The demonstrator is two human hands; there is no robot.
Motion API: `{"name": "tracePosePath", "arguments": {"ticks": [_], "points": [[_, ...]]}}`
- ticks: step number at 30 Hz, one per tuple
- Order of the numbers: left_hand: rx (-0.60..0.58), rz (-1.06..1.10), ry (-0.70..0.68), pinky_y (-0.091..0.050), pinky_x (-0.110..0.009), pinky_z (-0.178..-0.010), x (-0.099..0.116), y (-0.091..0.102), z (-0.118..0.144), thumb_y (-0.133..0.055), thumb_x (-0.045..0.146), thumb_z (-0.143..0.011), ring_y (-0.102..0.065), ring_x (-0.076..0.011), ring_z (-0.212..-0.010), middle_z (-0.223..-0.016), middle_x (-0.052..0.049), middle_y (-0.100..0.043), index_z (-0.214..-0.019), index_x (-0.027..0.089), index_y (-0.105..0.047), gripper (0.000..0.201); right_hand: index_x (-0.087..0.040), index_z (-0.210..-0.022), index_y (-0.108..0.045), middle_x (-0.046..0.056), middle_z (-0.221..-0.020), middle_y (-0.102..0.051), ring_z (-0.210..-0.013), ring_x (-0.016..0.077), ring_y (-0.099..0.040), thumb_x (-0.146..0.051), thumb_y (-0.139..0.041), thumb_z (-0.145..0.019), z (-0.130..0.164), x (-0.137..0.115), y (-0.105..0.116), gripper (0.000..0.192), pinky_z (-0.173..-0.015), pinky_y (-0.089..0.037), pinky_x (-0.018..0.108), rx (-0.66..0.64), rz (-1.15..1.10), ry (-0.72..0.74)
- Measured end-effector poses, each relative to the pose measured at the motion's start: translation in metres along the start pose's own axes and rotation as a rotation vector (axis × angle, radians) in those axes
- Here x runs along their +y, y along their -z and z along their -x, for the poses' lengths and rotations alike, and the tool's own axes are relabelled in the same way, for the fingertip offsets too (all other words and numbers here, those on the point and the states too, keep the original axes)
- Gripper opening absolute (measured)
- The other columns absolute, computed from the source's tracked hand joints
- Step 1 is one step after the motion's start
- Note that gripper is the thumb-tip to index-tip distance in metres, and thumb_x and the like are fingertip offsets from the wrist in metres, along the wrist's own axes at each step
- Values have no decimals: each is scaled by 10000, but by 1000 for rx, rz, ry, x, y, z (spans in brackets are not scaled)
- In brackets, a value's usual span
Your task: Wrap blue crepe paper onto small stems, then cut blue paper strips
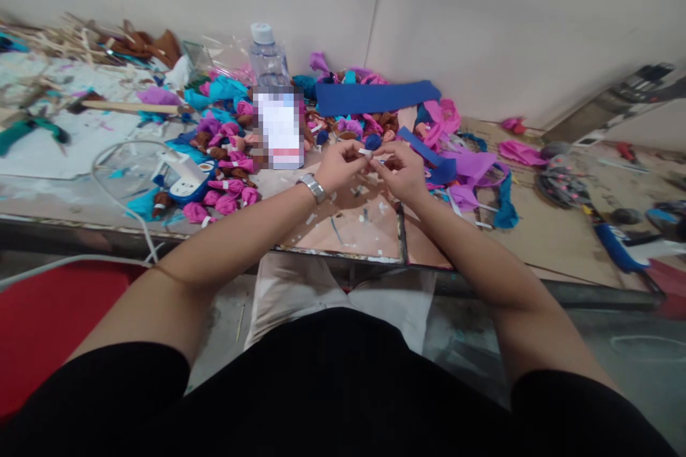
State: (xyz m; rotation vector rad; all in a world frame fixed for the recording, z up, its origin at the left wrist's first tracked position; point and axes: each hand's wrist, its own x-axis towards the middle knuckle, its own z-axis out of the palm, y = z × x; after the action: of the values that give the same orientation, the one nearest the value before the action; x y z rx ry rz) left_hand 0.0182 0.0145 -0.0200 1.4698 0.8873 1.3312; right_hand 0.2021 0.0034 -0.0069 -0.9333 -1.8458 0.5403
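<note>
My left hand [341, 166] and my right hand [401, 170] meet over the table, fingers closed in a pinch. Between the fingertips is a short white strip [365, 151] at the base of a small, rounded dark blue bundle [371, 141]. The fingers partly hide where strip and bundle join. Just beyond lie a long dark blue strip [375, 98] and many crumpled pink, brown and blue bundles [228, 189], several with white bands. A second blue strip [429, 157] and purple pieces [476, 168] lie beside my right hand.
A phone [281, 128], its screen blurred, leans by a clear bottle [269, 61]. Left are a power strip [190, 186] with a white cable, a hammer [133, 107] and green-handled pliers [35, 132]. Cardboard [557, 235] and tools lie right. A red seat [64, 321] stands lower left.
</note>
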Motion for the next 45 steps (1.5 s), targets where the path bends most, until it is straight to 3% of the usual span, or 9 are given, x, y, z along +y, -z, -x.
{"name": "tracePosePath", "arguments": {"ticks": [5,14,23,29,34,39,45], "points": [[-37,4,20,-548,-270,-664,1,-2,2,-850,355,-760,-669,-136,-652,-685,5,-674,-796,186,-631,280,-257,-1016,-753,38,-992,-748,-616,144,-577,-636,-741,-891,1,2,-1,400,-597,-507,315,39,4,-50],[-71,70,64,-588,-276,-701,-1,-1,3,-881,377,-758,-719,-148,-720,-786,-13,-739,-852,177,-669,307,-268,-969,-794,47,-930,-772,-703,197,-645,-581,-731,-917,0,4,3,323,-674,-525,351,64,47,-6],[-29,55,76,-586,-249,-639,1,-1,4,-835,558,-827,-692,-126,-645,-677,8,-664,-792,181,-617,437,-253,-973,-791,59,-948,-775,-737,199,-660,-562,-693,-953,0,5,3,324,-689,-538,351,47,86,67],[-32,33,19,-598,-241,-633,-4,0,2,-804,604,-845,-699,-124,-635,-657,16,-645,-803,174,-610,474,-256,-1060,-708,18,-932,-735,-573,126,-582,-642,-726,-907,1,11,-2,416,-553,-507,297,124,4,50],[-14,43,19,-600,-233,-621,-5,-1,2,-813,636,-816,-709,-127,-631,-668,8,-672,-799,173,-601,510,-249,-952,-686,-3,-862,-706,-554,117,-594,-694,-743,-869,0,14,0,456,-526,-501,280,159,-4,51],[-18,66,42,-591,-229,-606,-7,0,1,-825,653,-792,-715,-130,-630,-663,10,-687,-801,178,-605,524,-280,-1095,-657,2,-931,-724,-612,134,-643,-678,-783,-843,-1,15,-1,487,-534,-552,288,215,-105,33],[-40,47,15,-571,-226,-589,-8,0,2,-827,670,-778,-707,-128,-621,-644,9,-673,-761,171,-593,551,-255,-891,-628,-2,-859,-700,-577,116,-628,-648,-810,-835,-3,12,-3,437,-510,-559,281,215,-232,4]]}}
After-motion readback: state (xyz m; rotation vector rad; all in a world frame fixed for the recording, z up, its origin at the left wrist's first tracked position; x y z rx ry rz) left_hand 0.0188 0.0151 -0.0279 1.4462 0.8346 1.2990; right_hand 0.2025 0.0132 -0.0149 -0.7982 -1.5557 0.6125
